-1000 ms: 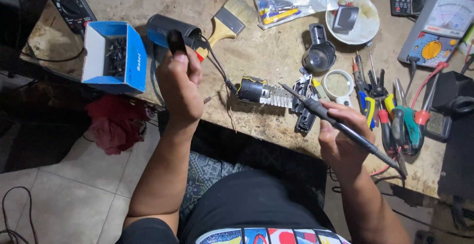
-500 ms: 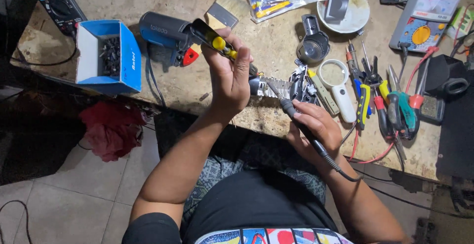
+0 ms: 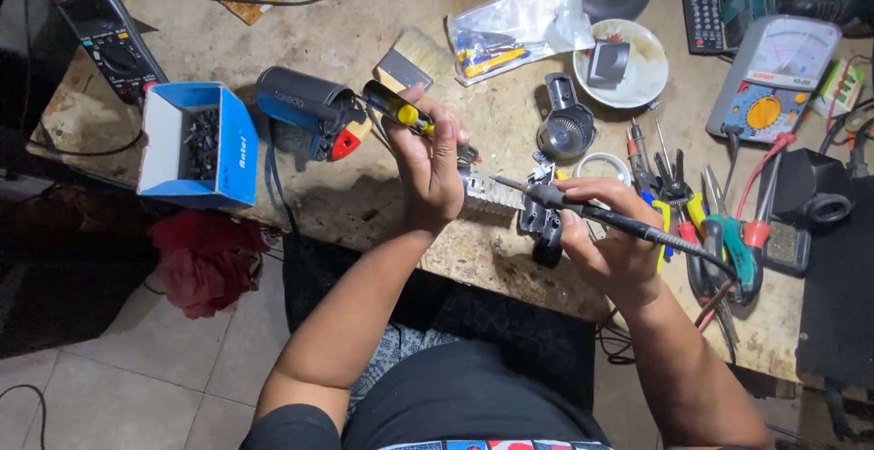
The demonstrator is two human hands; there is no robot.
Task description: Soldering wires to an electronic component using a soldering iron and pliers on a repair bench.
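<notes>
Left hand (image 3: pixel 428 172): grip clenched around a screwdriver (image 3: pixel 401 111) with black-and-yellow handle, held above the worktop (image 3: pixel 364 195). Right hand (image 3: pixel 605 240): grip closed on a soldering iron (image 3: pixel 583 209), pen-fashion, its tip pointing at a small finned metal part (image 3: pixel 492 190) lying between the two grips. Beyond the left grip: paintbrush (image 3: pixel 410 60), blue box of screws (image 3: pixel 196 145). Right of the right grip: pliers (image 3: pixel 728 240).

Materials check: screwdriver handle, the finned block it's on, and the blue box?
Screwdriver handle: likely glossy plastic, black and yellow, in the left hand. Finned block: looks like bare metal, silvery ribs, probably aluminium. Blue box: seemingly cardboard, matte with folded edges.
</notes>
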